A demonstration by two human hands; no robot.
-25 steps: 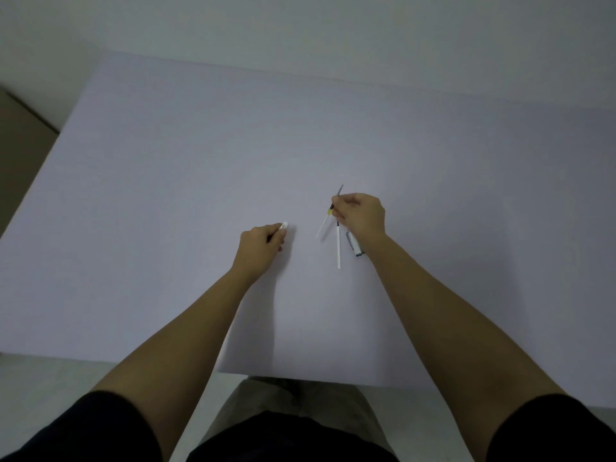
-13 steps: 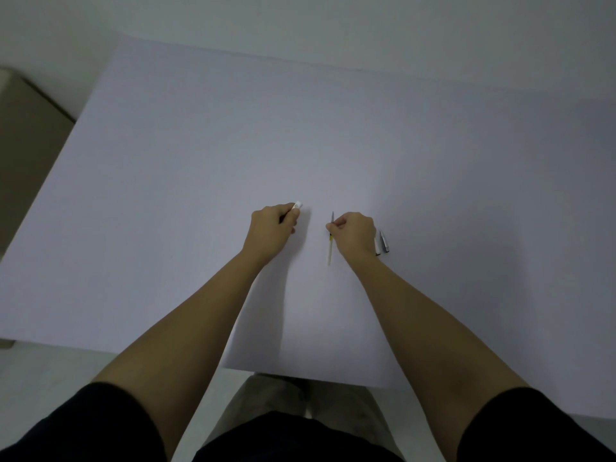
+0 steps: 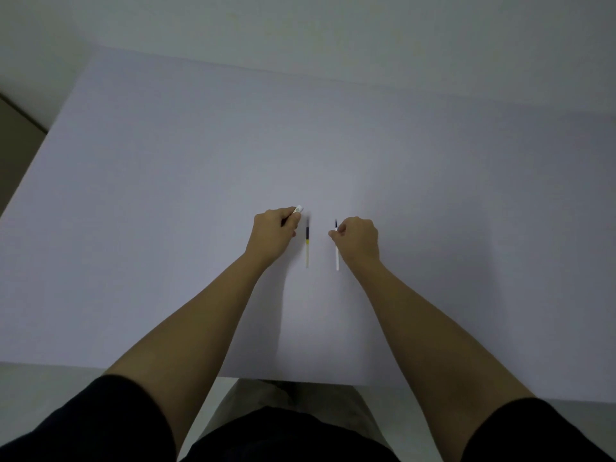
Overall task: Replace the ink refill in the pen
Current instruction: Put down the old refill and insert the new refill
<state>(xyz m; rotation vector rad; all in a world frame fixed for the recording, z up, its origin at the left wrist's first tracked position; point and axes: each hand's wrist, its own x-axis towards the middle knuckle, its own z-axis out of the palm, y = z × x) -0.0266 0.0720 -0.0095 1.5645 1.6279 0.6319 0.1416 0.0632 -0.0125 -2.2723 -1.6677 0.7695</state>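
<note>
My left hand [image 3: 274, 232] is closed around the pen barrel [image 3: 297, 209], whose white end sticks out past my thumb. One refill [image 3: 307, 246], with a dark and yellow upper part and a pale lower tube, lies flat on the table between my hands, touching neither. My right hand [image 3: 358, 240] pinches a second refill [image 3: 336, 258] with a dark tip pointing away from me and a white tube towards me. The pen cap seen earlier is hidden.
The white table [image 3: 166, 195] stretches wide around both hands, its near edge just above my lap. A wall runs along the far side. A brown floor strip [image 3: 16, 145] shows at the left.
My right hand has laid one refill down beside my left hand and moved right, holding the other refill. The small pen part near my right wrist is out of sight now.
</note>
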